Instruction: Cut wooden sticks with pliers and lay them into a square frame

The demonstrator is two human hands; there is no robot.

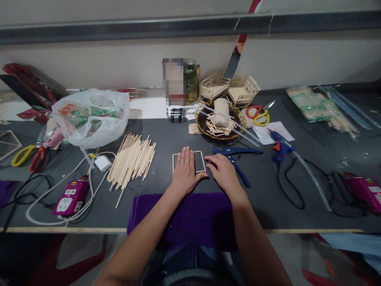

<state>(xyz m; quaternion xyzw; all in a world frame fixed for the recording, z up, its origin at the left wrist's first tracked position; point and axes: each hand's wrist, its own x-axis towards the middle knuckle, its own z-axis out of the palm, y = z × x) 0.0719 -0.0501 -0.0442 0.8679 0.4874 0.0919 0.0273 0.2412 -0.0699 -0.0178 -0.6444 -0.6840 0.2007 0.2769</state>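
A small rectangular frame of thin wooden sticks (200, 156) lies flat on the dark table. My left hand (185, 169) rests on it palm down, fingers stretched out, covering its middle and part of the near side. At the frame's right edge is my right hand (222, 169), its fingers bent and its thumb and forefinger tips slightly apart. Those tips are close to the right-hand stick; whether they touch it I cannot tell. Blue-handled cutters (238, 151) lie just beyond my right hand. A pile of loose wooden sticks (132, 159) is spread to the left.
Behind the frame stands a basket (205, 133) with short sticks and a roll. A blue glue gun (281, 147) lies at right with its cord. Scissors (258, 115), a plastic bag (95, 123), and a purple power box (71, 198) surround the work. A purple cloth (190, 214) covers the near edge.
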